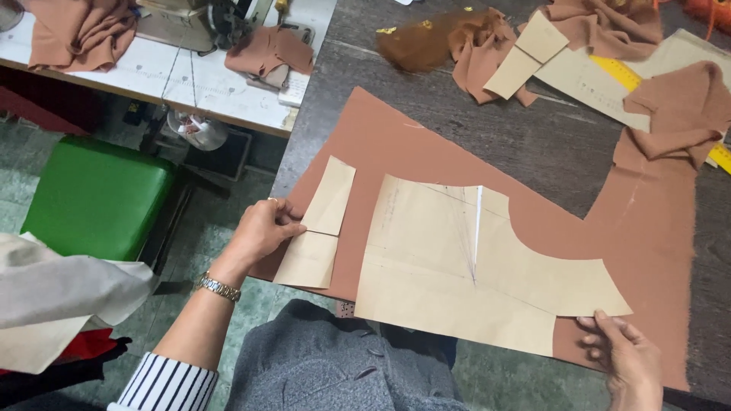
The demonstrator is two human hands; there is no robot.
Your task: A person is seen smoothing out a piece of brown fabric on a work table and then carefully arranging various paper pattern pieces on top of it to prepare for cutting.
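A terracotta-brown fabric piece (396,152) lies flat on the dark table (533,144). On it rest a large tan paper pattern (426,259) with a curved cut-out and a small narrow tan pattern piece (320,224). My left hand (259,228), with a wristwatch, pinches the left edge of the small piece. At the near right, my right hand (628,354) holds the lower right corner of the large pattern and the fabric under it.
More brown fabric (678,114), paper patterns (533,53) and a yellow ruler (620,72) lie at the table's back right. A sewing machine (190,19) stands on a white table at upper left, with a green stool (95,198) below it.
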